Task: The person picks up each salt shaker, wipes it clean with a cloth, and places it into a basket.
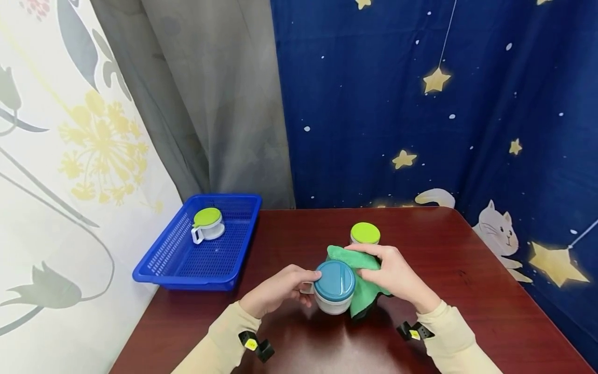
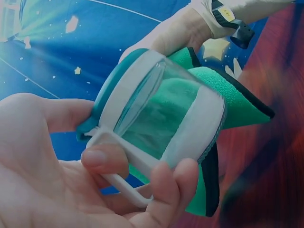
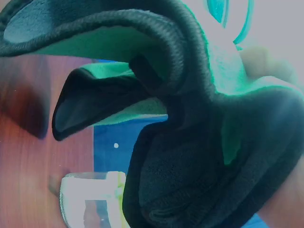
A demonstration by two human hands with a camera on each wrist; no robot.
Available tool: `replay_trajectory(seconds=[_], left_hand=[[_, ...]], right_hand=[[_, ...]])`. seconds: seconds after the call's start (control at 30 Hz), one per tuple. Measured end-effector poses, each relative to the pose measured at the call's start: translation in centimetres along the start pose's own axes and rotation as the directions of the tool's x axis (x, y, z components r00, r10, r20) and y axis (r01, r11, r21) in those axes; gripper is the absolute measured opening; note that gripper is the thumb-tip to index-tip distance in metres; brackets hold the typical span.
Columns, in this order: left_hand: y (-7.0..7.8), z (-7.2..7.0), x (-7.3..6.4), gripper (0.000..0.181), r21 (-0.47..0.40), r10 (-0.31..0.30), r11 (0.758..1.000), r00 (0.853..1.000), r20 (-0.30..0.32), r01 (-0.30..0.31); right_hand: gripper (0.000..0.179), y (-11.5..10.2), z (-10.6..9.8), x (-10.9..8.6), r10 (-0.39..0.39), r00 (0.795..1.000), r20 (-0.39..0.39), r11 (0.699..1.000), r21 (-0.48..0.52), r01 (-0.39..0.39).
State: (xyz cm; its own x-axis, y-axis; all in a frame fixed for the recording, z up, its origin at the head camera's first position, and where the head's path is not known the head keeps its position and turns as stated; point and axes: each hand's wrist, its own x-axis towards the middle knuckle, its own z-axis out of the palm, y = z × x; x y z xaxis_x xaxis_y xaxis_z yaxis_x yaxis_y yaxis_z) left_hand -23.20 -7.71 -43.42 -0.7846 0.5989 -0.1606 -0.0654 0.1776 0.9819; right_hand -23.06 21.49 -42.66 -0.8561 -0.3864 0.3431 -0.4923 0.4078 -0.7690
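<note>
1. Dark red table (image 1: 490, 291), lower half of the head frame: hard and glossy, by its look, so a smooth base would likely slide on it.
2. Blue basket (image 1: 196, 285), mid-left, with a white-handled jar (image 1: 208, 225) inside: probably light, stiff plastic, best lifted by the rim.
3. Green cloth (image 1: 364, 294), right of lower centre, dark-edged and folded: soft and limp, I judge. My right hand (image 1: 397, 272) holds it, thumb and fingers closed on the folds, and it lies against the jar in my other hand.
4. Teal-lidded jar (image 1: 334, 285), lower centre: clear-walled, seemingly light. Glass or plastic, I cannot tell; I treat it as fragile and slippery. My left hand (image 1: 277, 290) grips it from the left.
5. Green-lidded jar (image 1: 365, 233), just right of centre, partly hidden behind the cloth: likely handles much the same.
6. Teal lid (image 2: 110, 90), upper left of the jar in the left wrist frame: my thumb presses its edge; it may be loose.
7. White handle (image 2: 140, 159), lower centre there: stiff-looking, my fingers curled about it, the surest hold.
</note>
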Motion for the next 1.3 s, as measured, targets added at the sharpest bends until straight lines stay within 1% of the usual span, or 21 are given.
replay_trajectory(seconds=[0.07, 0.13, 0.2, 0.3, 0.37, 0.47, 0.57, 0.67, 0.8, 0.9, 0.97, 1.03, 1.1, 1.13, 1.2, 1.3], left_hand=[[0.0, 0.0, 0.0, 0.039, 0.005, -0.002, 1.000, 1.000, 0.021, 0.002], [0.0, 0.0, 0.0, 0.039, 0.007, -0.005, 1.000, 0.999, 0.044, 0.005], [0.1, 0.0, -0.1, 0.039, 0.006, -0.008, 1.000, 0.998, 0.061, 0.007], [0.1, 0.0, -0.1, 0.039, -0.002, -0.004, 1.000, 0.997, 0.078, 0.004], [0.1, 0.1, -0.1, 0.040, -0.009, 0.000, 1.000, 0.996, 0.091, 0.001], [0.3, 0.1, -0.3, 0.039, -0.022, 0.006, 1.000, 0.993, 0.115, -0.003], [0.4, 0.0, -0.3, 0.038, -0.037, 0.018, 0.999, 0.992, 0.128, -0.013], [0.4, -0.1, -0.3, 0.037, -0.053, 0.030, 0.998, 0.991, 0.131, -0.023], [0.2, -0.3, -0.3, 0.035, -0.062, 0.029, 0.998, 0.991, 0.128, -0.021], [0.3, -0.5, -0.3, 0.035, -0.074, 0.026, 0.997, 0.994, 0.103, -0.019], [0.4, -0.7, -0.3, 0.036, -0.089, 0.028, 0.996, 0.997, 0.076, -0.021], [0.4, -0.9, -0.3, 0.037, -0.109, 0.028, 0.994, 0.999, 0.034, -0.024], [0.4, -1.1, -0.2, 0.037, -0.129, 0.028, 0.991, 1.000, -0.012, -0.029], [0.3, -1.2, -0.1, 0.036, -0.142, 0.027, 0.989, 0.999, -0.037, -0.032], [0.2, -1.2, -0.1, 0.035, -0.171, 0.022, 0.985, 0.995, -0.092, -0.037], [0.0, -1.2, 0.0, 0.036, -0.213, 0.008, 0.976, 0.984, -0.178, -0.046]], right_hand=[[0.051, 0.1, 0.0, 0.1, -0.059, 0.998, 0.031, 0.998, -0.010, 0.059], [0.051, 0.2, 0.1, 0.1, -0.119, 0.990, 0.071, 0.992, -0.020, 0.121], [0.052, 0.2, 0.2, 0.3, -0.183, 0.978, 0.102, 0.981, -0.043, 0.188], [0.054, 0.1, 0.5, 0.6, -0.256, 0.955, 0.150, 0.962, -0.060, 0.267], [0.055, -0.2, 0.8, 0.7, -0.290, 0.938, 0.188, 0.951, -0.052, 0.305], [0.050, -0.7, 1.4, 0.8, -0.306, 0.918, 0.251, 0.948, -0.003, 0.317], [0.038, -1.3, 1.9, 0.6, -0.300, 0.911, 0.284, 0.953, 0.036, 0.302], [0.031, -1.3, 2.2, 0.4, -0.301, 0.912, 0.279, 0.952, 0.039, 0.303], [0.032, -0.3, 2.4, 0.3, -0.276, 0.920, 0.278, 0.958, 0.009, 0.285], [0.036, 0.8, 2.3, 0.3, -0.222, 0.935, 0.277, 0.973, -0.002, 0.231], [0.042, 0.7, 2.2, 0.2, -0.158, 0.953, 0.258, 0.986, -0.005, 0.164], [0.049, 1.0, 2.2, 0.1, -0.091, 0.969, 0.230, 0.995, -0.023, 0.099], [0.053, 1.0, 2.1, 0.1, -0.035, 0.980, 0.197, 0.998, -0.049, 0.045], [0.054, 1.0, 2.0, 0.0, -0.008, 0.983, 0.181, 0.998, -0.067, 0.020], [0.052, 1.5, 1.8, 0.0, 0.018, 0.988, 0.155, 0.995, -0.102, -0.002], [0.050, 1.4, 1.6, -0.2, 0.041, 0.992, 0.123, 0.994, -0.107, -0.028]])
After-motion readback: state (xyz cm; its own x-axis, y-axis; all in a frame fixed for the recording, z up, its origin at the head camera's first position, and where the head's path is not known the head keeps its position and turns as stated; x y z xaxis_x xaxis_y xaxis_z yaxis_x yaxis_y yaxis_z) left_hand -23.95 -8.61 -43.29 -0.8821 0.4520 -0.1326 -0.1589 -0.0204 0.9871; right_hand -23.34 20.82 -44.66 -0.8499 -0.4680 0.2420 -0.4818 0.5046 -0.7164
